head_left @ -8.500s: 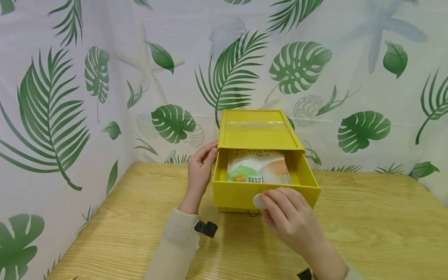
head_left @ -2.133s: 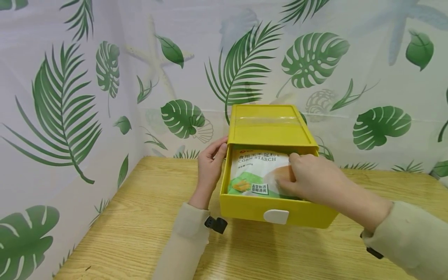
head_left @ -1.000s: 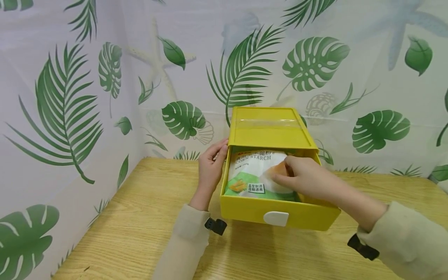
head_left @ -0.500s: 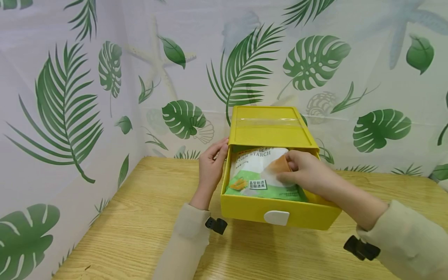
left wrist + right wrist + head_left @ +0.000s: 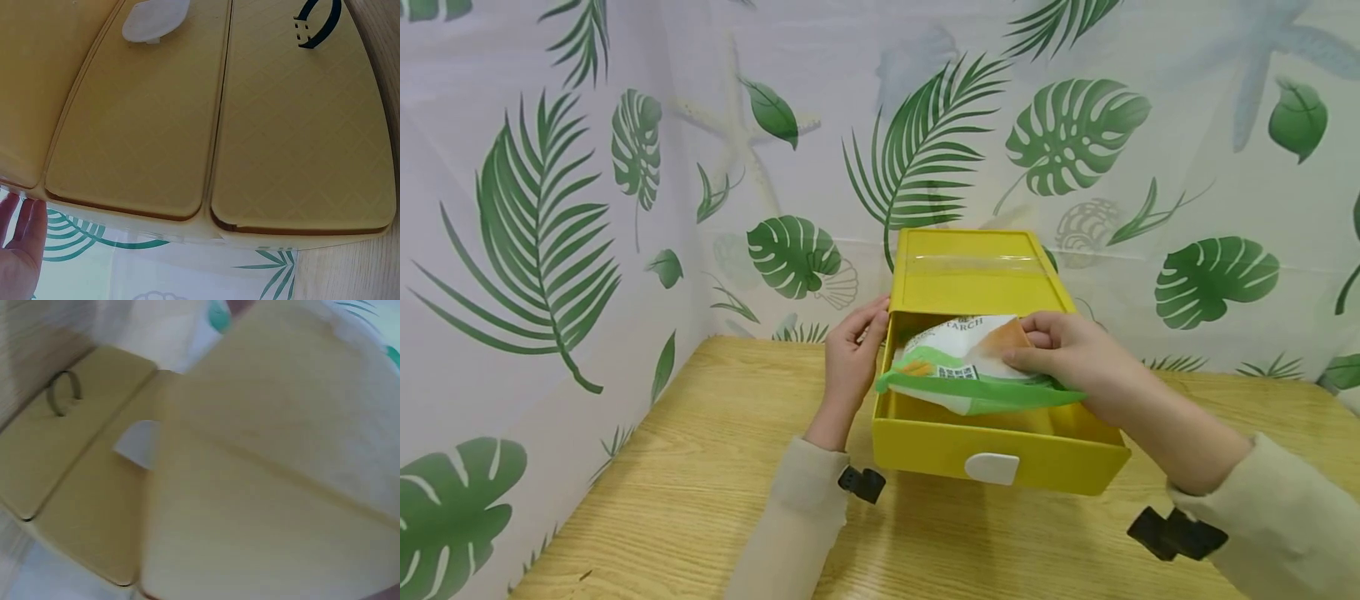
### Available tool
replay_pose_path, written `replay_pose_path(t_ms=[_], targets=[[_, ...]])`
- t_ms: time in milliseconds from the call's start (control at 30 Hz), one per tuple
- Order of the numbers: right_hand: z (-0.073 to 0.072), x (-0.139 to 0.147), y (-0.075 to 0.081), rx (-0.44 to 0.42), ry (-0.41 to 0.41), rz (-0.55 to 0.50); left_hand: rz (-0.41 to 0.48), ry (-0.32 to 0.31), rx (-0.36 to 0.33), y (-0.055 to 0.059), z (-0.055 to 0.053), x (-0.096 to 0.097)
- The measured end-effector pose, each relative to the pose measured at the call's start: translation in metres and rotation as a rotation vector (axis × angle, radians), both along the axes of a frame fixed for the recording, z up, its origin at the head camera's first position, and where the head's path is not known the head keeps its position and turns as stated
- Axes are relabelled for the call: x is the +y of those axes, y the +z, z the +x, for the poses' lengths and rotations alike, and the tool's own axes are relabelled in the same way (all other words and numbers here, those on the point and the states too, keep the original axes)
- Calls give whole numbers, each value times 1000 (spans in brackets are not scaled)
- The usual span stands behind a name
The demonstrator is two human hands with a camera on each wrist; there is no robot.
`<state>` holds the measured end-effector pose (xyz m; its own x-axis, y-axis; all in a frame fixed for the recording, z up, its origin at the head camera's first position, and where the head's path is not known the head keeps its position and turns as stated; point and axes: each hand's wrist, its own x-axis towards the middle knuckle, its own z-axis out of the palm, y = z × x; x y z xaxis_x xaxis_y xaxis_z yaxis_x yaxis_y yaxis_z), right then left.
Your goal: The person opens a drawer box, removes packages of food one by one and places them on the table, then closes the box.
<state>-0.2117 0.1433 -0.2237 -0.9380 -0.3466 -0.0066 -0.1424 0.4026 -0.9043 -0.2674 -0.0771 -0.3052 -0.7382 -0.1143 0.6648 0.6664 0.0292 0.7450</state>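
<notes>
A yellow drawer box [image 5: 977,279] stands on the table, its upper drawer [image 5: 1000,454] pulled out toward me. My right hand [image 5: 1078,354] pinches the right edge of a white and green bag of corn starch [image 5: 958,354], thumb on its front. The bag is tilted, its green lower edge raised above the drawer floor and its upper part near the box's opening. My left hand [image 5: 853,358] rests against the box's left side, fingers extended; its fingertips show at the box's edge in the left wrist view. The right wrist view is blurred, with the bag hidden.
A white tab handle [image 5: 992,468] is on the upper drawer's front. Beneath, the lower drawer has a dark loop handle [image 5: 322,25]. A leaf-patterned cloth [image 5: 775,150] hangs behind the wooden table [image 5: 700,500].
Earlier my right hand held the white handle, then went into the drawer and took hold of the bag's right edge. The bag's lower edge has now risen. My left hand stays put.
</notes>
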Motion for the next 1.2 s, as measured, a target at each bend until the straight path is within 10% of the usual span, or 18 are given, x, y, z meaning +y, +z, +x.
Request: replay_pose_path(t_ms=[700, 1200], targets=[[17, 62, 36, 27, 297, -534, -14, 29, -13, -2, 1, -1], [10, 143, 39, 255, -6, -643, 3, 2, 19, -20, -23, -2]])
